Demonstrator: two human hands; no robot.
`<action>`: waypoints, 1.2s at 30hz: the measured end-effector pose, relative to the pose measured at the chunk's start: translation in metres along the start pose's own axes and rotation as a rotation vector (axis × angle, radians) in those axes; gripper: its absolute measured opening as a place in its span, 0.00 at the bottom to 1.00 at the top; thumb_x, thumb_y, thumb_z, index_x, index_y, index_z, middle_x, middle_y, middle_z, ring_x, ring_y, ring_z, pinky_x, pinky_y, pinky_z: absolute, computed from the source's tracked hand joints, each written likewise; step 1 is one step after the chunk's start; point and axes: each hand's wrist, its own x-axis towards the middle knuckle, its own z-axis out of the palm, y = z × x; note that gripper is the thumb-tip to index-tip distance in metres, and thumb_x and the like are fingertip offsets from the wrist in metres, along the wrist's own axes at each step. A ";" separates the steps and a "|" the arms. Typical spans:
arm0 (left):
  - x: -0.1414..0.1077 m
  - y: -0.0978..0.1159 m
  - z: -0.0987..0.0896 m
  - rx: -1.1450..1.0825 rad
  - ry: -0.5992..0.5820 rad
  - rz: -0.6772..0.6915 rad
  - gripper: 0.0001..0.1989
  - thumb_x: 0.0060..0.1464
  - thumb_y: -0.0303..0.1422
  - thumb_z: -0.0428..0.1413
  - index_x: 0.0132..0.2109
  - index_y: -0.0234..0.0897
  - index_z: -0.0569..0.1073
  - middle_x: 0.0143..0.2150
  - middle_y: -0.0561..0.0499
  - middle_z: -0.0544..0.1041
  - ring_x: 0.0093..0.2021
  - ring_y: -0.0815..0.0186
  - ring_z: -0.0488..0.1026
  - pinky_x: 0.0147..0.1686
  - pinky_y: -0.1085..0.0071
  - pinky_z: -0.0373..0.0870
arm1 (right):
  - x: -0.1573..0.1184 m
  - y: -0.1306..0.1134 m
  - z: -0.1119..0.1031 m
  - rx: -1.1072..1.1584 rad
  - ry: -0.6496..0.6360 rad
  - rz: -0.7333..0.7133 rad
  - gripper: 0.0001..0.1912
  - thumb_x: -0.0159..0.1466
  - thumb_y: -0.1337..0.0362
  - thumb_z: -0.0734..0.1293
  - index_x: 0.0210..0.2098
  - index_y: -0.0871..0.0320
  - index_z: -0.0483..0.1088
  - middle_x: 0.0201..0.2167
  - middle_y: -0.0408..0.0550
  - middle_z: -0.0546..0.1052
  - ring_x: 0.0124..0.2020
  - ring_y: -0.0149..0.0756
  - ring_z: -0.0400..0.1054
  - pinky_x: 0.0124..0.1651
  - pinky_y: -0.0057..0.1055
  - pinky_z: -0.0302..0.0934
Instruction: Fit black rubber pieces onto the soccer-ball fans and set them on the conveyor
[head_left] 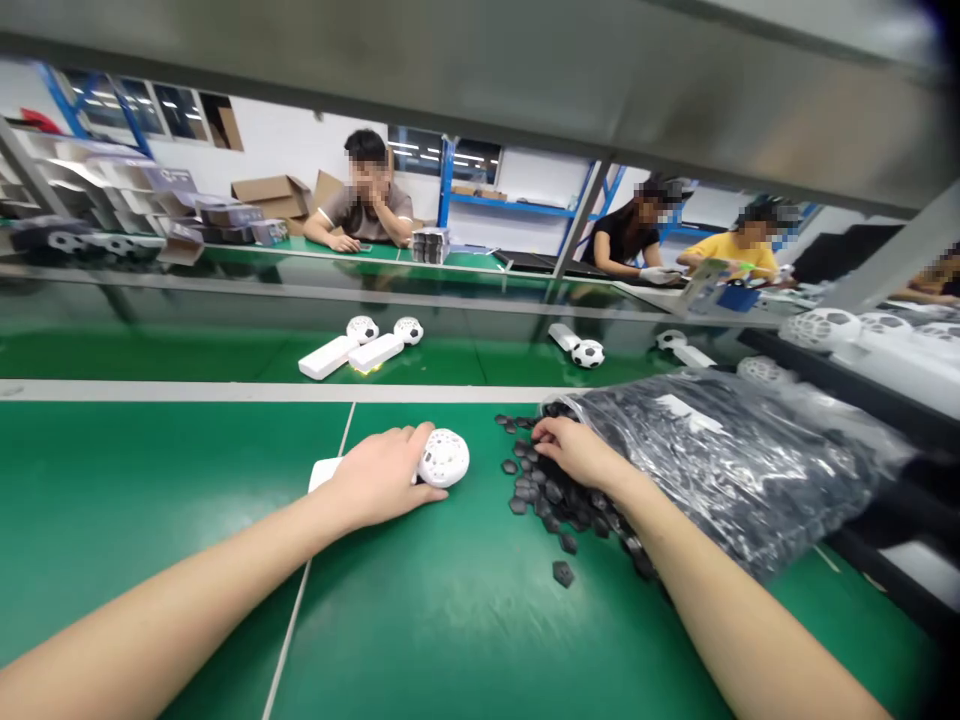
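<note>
My left hand (382, 475) is wrapped round a white device with a round, perforated ball-shaped head (444, 458); the end of its white body shows behind the wrist. To the right, my right hand (566, 445) has its fingers pressed together at a pile of small black pentagonal pieces (551, 492). Whatever its fingertips hold is too small to make out. The pile spills from the mouth of a large clear plastic bag (720, 450) full of black pieces. One loose black piece (562, 573) lies nearer to me on the green table (420, 620).
Beyond a pale rail (225, 391), white devices with black-and-white ball heads (587, 353) lie on a green belt. Black trays (847, 390) with white devices stand at the right. Several people sit across the line. A metal shelf (450, 80) hangs overhead.
</note>
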 end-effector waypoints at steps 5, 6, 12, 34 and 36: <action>0.008 0.029 0.002 -0.048 -0.102 -0.088 0.39 0.47 0.56 0.47 0.60 0.36 0.52 0.50 0.38 0.69 0.47 0.47 0.68 0.40 0.59 0.65 | 0.001 0.001 -0.004 -0.001 -0.052 0.030 0.05 0.57 0.70 0.63 0.34 0.61 0.70 0.30 0.47 0.73 0.30 0.31 0.66 0.35 0.27 0.58; 0.010 0.030 0.002 -0.062 -0.111 -0.097 0.41 0.47 0.58 0.44 0.61 0.37 0.50 0.51 0.39 0.69 0.48 0.47 0.67 0.40 0.58 0.64 | 0.001 0.001 -0.004 -0.003 -0.058 0.037 0.05 0.58 0.69 0.64 0.34 0.61 0.69 0.29 0.46 0.73 0.30 0.30 0.65 0.35 0.27 0.57; 0.015 0.026 0.004 -0.144 -0.182 -0.118 0.39 0.42 0.63 0.43 0.57 0.46 0.57 0.46 0.47 0.71 0.42 0.51 0.70 0.33 0.64 0.65 | 0.000 0.005 -0.001 0.109 -0.041 0.095 0.06 0.56 0.70 0.65 0.34 0.62 0.67 0.27 0.44 0.71 0.28 0.28 0.64 0.33 0.25 0.58; 0.007 0.028 0.006 -0.175 -0.040 0.000 0.34 0.51 0.51 0.47 0.62 0.47 0.51 0.53 0.47 0.66 0.50 0.52 0.67 0.42 0.63 0.65 | -0.050 -0.073 0.011 0.304 0.271 -0.574 0.12 0.64 0.70 0.57 0.38 0.54 0.72 0.35 0.45 0.73 0.37 0.31 0.65 0.40 0.31 0.62; 0.007 0.028 0.006 -0.180 -0.030 0.008 0.34 0.50 0.51 0.48 0.62 0.47 0.51 0.53 0.46 0.67 0.50 0.52 0.67 0.41 0.63 0.65 | -0.049 -0.076 0.015 0.241 0.272 -0.636 0.12 0.64 0.70 0.57 0.38 0.54 0.71 0.34 0.45 0.74 0.35 0.32 0.64 0.39 0.32 0.60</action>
